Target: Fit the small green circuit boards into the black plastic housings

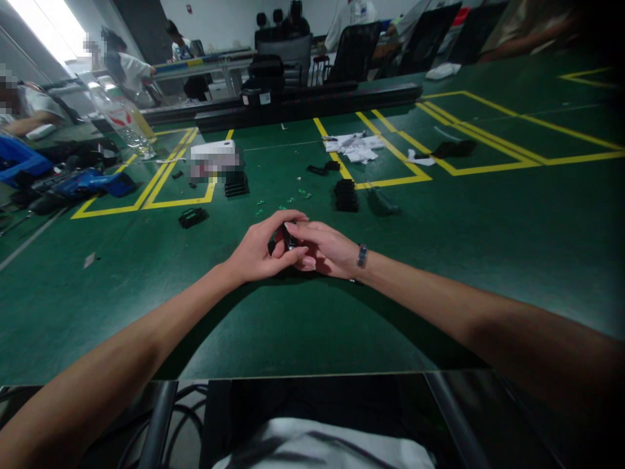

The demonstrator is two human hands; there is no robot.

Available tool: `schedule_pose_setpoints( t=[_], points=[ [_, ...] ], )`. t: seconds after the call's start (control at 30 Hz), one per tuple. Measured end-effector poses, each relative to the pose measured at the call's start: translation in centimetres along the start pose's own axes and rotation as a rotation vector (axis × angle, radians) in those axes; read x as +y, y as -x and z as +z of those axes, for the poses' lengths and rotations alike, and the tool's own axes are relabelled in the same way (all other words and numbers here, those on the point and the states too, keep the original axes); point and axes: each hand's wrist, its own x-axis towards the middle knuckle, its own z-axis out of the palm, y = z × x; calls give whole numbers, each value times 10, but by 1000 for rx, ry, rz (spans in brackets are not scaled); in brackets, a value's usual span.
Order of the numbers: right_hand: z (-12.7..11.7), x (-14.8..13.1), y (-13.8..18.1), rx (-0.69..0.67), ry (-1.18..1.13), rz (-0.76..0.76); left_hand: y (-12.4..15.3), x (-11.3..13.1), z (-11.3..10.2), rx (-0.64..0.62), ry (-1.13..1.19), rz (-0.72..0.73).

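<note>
Both my hands meet over the middle of the green table, closed around a small black part (290,238) whose kind I cannot make out. My left hand (261,251) curls round it from the left, thumb at the front. From the right, my right hand (329,247) presses its thumb along the part's top. Most of the part is hidden by fingers. Just beyond lie several small green circuit boards (303,193). A stack of black plastic parts (346,195) stands to the right of them, and another black stack (237,185) to the left. A single black housing (193,217) lies further left.
Yellow tape marks the green table (312,326). White paper scraps (355,147) and a clear plastic bag (382,199) lie at the back right. A plastic bottle (124,124), a white case (212,156) and a blue tool (100,182) are at the left. Other people sit beyond.
</note>
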Motion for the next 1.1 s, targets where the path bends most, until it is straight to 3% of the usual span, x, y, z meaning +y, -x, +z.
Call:
schedule_pose_setpoints(
  t=[0.4,1.1],
  points=[
    [-5,5,0,-19,45,35,6,-7,0,41,-141,87],
    [-1,0,0,-7,-21,33,3,-1,-1,-21,-25,25]
  ],
)
